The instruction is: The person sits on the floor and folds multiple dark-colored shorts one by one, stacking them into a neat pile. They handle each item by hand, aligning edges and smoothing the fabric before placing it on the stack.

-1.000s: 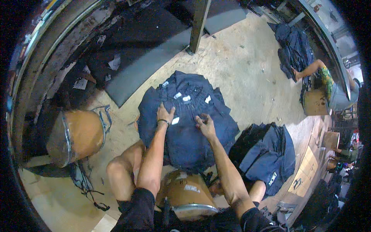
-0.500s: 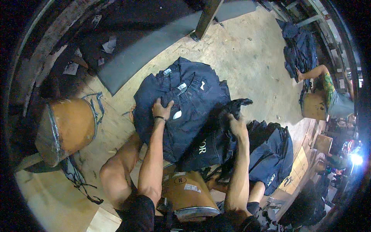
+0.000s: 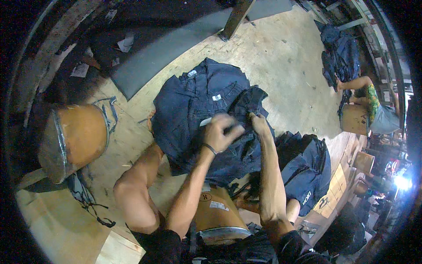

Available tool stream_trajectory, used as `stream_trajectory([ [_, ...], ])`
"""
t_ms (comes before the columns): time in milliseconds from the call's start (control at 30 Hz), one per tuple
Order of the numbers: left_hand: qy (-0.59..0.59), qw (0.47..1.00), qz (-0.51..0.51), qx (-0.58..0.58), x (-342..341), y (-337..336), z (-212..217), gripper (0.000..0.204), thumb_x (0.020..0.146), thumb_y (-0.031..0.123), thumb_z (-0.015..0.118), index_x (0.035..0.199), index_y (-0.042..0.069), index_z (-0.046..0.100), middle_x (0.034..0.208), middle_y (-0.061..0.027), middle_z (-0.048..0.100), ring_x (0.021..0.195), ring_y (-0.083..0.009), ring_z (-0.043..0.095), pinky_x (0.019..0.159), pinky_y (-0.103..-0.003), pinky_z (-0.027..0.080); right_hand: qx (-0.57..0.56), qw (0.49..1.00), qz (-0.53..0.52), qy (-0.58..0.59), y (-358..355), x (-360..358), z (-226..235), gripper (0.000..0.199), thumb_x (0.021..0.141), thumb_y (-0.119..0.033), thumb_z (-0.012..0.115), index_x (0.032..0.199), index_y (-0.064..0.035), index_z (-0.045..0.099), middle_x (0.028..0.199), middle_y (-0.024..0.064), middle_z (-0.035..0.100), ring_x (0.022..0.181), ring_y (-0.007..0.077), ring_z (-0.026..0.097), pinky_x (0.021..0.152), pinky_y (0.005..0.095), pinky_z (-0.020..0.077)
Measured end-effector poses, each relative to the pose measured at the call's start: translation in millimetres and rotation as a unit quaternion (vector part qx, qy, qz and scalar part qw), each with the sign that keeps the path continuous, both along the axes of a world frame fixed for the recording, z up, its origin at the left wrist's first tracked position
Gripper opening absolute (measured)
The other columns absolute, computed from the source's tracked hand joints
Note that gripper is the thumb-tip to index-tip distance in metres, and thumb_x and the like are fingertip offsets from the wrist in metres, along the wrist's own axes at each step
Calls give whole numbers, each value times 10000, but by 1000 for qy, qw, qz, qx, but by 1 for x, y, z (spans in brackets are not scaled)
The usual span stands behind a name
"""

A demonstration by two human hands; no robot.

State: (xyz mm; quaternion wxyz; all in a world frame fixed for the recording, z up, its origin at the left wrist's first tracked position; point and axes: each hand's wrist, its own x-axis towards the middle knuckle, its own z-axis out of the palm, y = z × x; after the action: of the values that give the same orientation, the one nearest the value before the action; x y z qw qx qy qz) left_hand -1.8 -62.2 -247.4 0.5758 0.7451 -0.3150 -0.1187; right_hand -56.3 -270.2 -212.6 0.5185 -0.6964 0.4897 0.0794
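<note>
Before me on top of a round drum lies a pile of dark navy garments (image 3: 176,127), with gathered waistbands and small white labels showing. My right hand (image 3: 259,124) pinches the edge of a bunched dark garment (image 3: 247,103) at the pile's right side, holding it up a little. My left hand (image 3: 223,133), a dark band at its wrist, hovers over the middle of the pile next to a white tag (image 3: 205,122). Motion blurs its fingers, so whether they grip anything is unclear. The brown drum (image 3: 220,214) with a metal rim stands between my legs.
A second dark garment pile (image 3: 305,171) sits at my right. On its side at the left lies another brown drum (image 3: 83,138) near tangled dark straps (image 3: 90,202). Another person's hand (image 3: 339,83) reaches to dark garments (image 3: 340,53) at the far right. A post (image 3: 237,20) rises ahead.
My left hand has lifted off the pile's left part and swung right toward my right hand. My right hand has moved slightly up and left with the bunched garment, whose white-lettered part no longer shows.
</note>
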Motion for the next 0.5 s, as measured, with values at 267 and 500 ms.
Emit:
stream_trajectory([
  [267, 116, 970, 147, 155, 51, 12, -37, 417, 891, 412, 761, 969, 3, 761, 935, -206, 766, 849, -403, 730, 807, -454, 564, -154, 984, 53, 68, 11, -6, -6, 526, 985, -319, 618, 1326, 82, 612, 1233, 246, 711, 1154, 340, 675, 986, 422, 522],
  [500, 184, 971, -139, 56, -56, -12, 25, 346, 926, 304, 745, 1144, 36, 749, 1137, -192, 736, 1073, -357, 685, 980, -445, 512, -9, 988, 139, 67, -4, -54, 52, 597, 928, -265, 703, 1411, 59, 567, 1368, 195, 655, 1272, 316, 594, 1121, 412, 429],
])
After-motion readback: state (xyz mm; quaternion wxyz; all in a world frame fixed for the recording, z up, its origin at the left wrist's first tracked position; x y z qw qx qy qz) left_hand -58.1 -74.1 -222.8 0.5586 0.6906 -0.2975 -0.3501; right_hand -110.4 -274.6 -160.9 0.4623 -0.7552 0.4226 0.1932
